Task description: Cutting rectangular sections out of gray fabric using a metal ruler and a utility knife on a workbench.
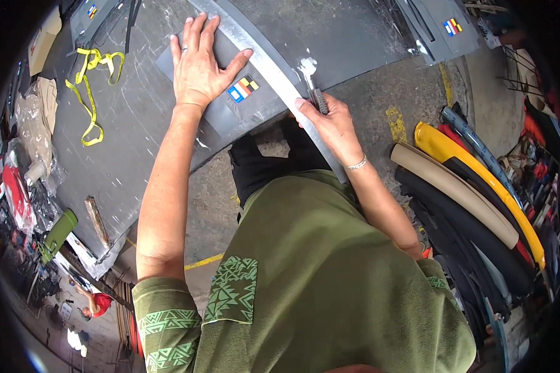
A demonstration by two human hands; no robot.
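Note:
A long metal straightedge (264,69) crosses a dark grey sheet (219,118) that bears a small multicoloured flag-like patch (242,90). My left hand (200,73) lies flat with spread fingers, pressing on the sheet. Its thumb tip and a fingertip reach the straightedge. In my right hand (335,127) is a dark-handled utility knife (319,99), held at the table's near edge beside the straightedge. The right thumb rests by the straightedge, whose lower end runs past the table edge toward my shirt. The knife's blade tip is hard to make out.
Left on the scratched grey table (130,124) lie a yellow tape measure (92,93) and a wooden stick (98,221). Another patched grey piece (445,31) sits at the far right. Rolls of material, including a yellow roll (479,180) and a beige roll (454,193), stand at my right. A person (96,304) is at lower left.

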